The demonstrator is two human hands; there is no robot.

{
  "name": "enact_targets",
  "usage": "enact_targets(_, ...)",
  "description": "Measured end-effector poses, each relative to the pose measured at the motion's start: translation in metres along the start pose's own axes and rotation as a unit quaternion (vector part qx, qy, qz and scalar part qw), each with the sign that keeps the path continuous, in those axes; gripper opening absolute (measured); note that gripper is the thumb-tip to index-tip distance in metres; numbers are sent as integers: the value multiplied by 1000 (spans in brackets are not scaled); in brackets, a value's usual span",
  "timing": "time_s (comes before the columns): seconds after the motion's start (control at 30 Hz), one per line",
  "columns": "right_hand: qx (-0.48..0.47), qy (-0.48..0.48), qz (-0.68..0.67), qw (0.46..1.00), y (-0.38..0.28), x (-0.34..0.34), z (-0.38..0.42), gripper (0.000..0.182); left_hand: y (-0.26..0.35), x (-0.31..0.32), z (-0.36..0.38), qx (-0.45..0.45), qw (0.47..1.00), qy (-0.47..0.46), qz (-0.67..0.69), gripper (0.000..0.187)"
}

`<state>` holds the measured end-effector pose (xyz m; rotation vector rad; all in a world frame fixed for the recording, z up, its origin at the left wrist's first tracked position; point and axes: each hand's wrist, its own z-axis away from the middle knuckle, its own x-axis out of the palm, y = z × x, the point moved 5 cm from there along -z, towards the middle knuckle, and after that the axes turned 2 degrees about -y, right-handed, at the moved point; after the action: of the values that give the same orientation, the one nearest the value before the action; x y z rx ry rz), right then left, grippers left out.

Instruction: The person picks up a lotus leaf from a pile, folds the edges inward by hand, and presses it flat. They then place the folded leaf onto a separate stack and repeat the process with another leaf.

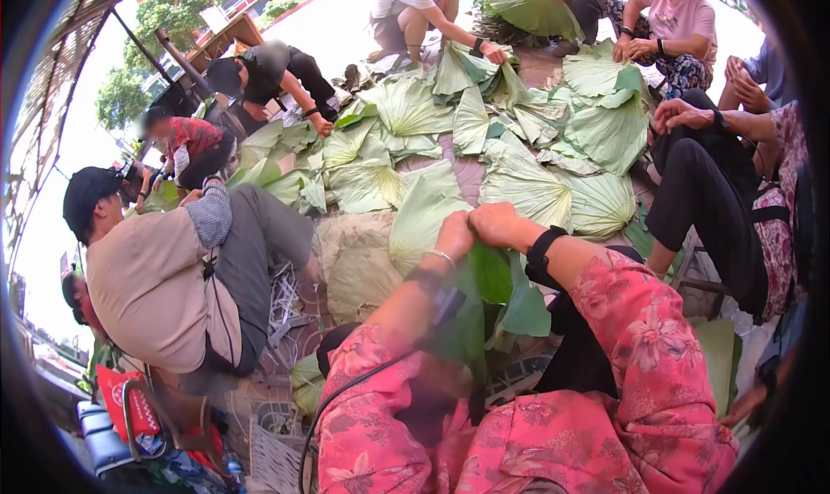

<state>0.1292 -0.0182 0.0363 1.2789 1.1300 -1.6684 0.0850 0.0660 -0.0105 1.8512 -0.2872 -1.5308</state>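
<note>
Both my hands meet in front of me at the top of a bundle of large green leaves. My left hand has its fingers closed on the leaf edge. Pressed against it, my right hand is closed too, its fingertips pinching at the same place. The held green leaf hangs below my hands in dark and pale folds. Just beyond lies a wide pale leaf. More large leaves are spread over the ground ahead.
At the left sits a person in a beige top. Other people sit or bend around the leaves at the back and right. White strips lie on the paving. A red bag is at lower left.
</note>
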Motion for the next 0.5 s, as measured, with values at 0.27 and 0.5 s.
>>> enact_targets(0.27, 26, -19, 18, 999, 5, 5, 2, 20, 12, 2, 7, 12, 996, 45, -76, 8)
enact_targets(0.5, 58, 13, -129, 990, 17, 32, -10, 20, 20, -6, 14, 13, 991, 67, -117, 8)
